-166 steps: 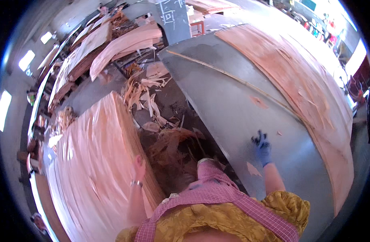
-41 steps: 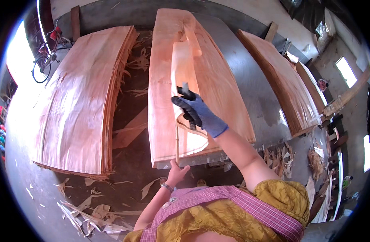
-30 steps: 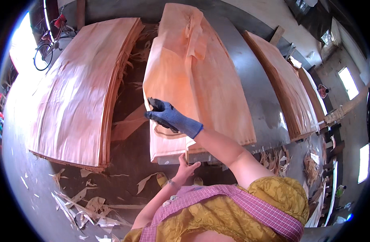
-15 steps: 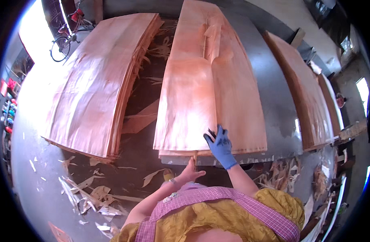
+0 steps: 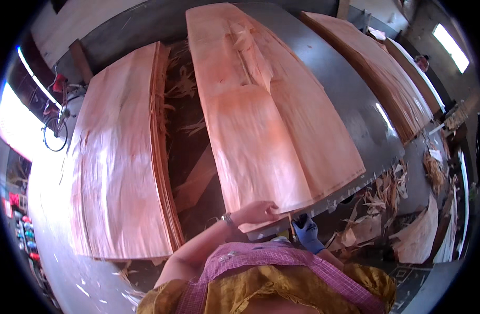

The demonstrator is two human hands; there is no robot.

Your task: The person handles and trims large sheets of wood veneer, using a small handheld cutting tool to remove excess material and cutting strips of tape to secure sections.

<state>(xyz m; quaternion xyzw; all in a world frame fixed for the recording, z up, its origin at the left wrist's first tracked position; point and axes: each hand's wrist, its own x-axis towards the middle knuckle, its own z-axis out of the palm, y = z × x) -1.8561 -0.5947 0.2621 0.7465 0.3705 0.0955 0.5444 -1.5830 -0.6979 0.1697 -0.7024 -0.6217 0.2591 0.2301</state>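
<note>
A long stack of thin pinkish wood veneer sheets (image 5: 261, 136) runs away from me on a dark table. A raised fold runs along its top sheet, torn and rumpled toward the far end. My bare left hand (image 5: 255, 212), with a band at the wrist, rests on the near edge, fingers stretched out across the sheet. Just to its right, a narrow brown strip (image 5: 290, 222) hangs at that edge. My right hand (image 5: 308, 234), in a blue glove with black fingertips, is closed at the strip, just off the edge; its fingertips are partly hidden.
Another veneer stack (image 5: 117, 162) lies to the left, and a third (image 5: 371, 73) stands at the far right. Torn veneer scraps (image 5: 376, 209) hang and lie at the right front. A bicycle (image 5: 56, 125) stands at far left. The grey tabletop (image 5: 344, 89) shows beside the middle stack.
My left hand has moved from below the edge up onto the sheet. My right hand has come off the sheet and down to the strip. The view has turned rightward.
</note>
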